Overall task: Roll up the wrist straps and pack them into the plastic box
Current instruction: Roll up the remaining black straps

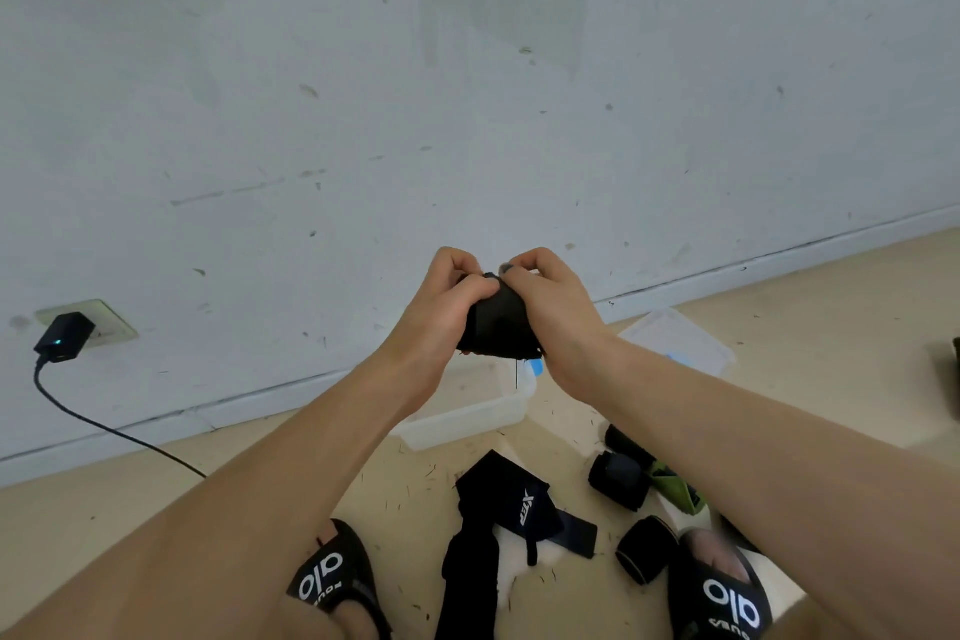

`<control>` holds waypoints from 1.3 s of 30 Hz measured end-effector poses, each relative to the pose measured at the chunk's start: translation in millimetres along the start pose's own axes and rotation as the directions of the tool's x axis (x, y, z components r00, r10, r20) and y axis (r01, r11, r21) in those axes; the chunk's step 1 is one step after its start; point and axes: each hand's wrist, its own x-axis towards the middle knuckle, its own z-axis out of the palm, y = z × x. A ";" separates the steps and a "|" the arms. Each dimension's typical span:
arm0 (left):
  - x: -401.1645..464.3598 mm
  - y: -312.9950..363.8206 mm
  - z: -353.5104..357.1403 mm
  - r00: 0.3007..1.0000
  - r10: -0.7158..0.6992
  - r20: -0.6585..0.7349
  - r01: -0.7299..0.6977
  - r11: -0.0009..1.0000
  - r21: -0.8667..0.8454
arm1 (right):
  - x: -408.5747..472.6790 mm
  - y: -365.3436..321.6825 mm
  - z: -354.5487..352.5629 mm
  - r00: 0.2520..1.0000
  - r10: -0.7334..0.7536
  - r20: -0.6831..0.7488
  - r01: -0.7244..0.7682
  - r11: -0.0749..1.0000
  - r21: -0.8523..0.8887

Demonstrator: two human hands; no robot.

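Observation:
A black wrist strap (497, 322) is bunched into a partial roll in mid-air, gripped from the left by my left hand (447, 301) and from the right by my right hand (545, 296), fingers curled over its top. Below and behind it the clear plastic box (467, 418) stands open on the floor. An unrolled black strap (511, 504) with a white logo lies flat between my feet. Three rolled black straps (621, 478) sit on the floor at the right, one near my right sandal (644, 554).
The box lid (680, 338) lies by the wall at the right. A green item (675, 489) rests beside the rolled straps. A black charger (65, 335) is plugged in at the left, with its cable trailing over the floor. My sandalled feet (332, 582) frame the straps.

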 end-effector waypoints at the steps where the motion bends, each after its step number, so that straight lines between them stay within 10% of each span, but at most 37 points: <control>1: -0.3 -0.7 1.5 1.000 0.005 0.001 -0.005 1.000 -0.007 | 0.0 0.6 -0.2 1.000 0.019 -0.008 -0.019 1.000 0.002; 14: -28.2 -19.4 34.6 0.991 -0.119 0.058 0.113 0.988 0.105 | -31.7 33.5 -26.3 0.979 -0.104 -0.175 0.061 0.970 -0.237; 23: -38.1 -40.0 38.5 0.979 -0.184 0.088 0.153 0.948 0.279 | -68.9 41.7 -63.1 0.959 -0.223 0.176 0.284 0.747 -0.601; 27: -45.5 -62.9 51.6 0.972 -0.217 0.086 0.191 0.952 0.241 | -83.6 69.2 -76.6 0.906 -0.141 0.400 0.415 0.488 -0.768; 32: -48.7 -94.3 72.6 0.933 -0.345 0.108 0.324 0.931 0.168 | -74.8 96.9 -83.8 0.924 -0.084 0.373 0.379 0.313 -0.871; 39: -36.3 -134.2 68.9 0.839 -0.527 0.137 0.489 0.840 0.237 | -17.0 131.0 -111.0 0.971 0.161 0.179 0.110 0.365 -0.925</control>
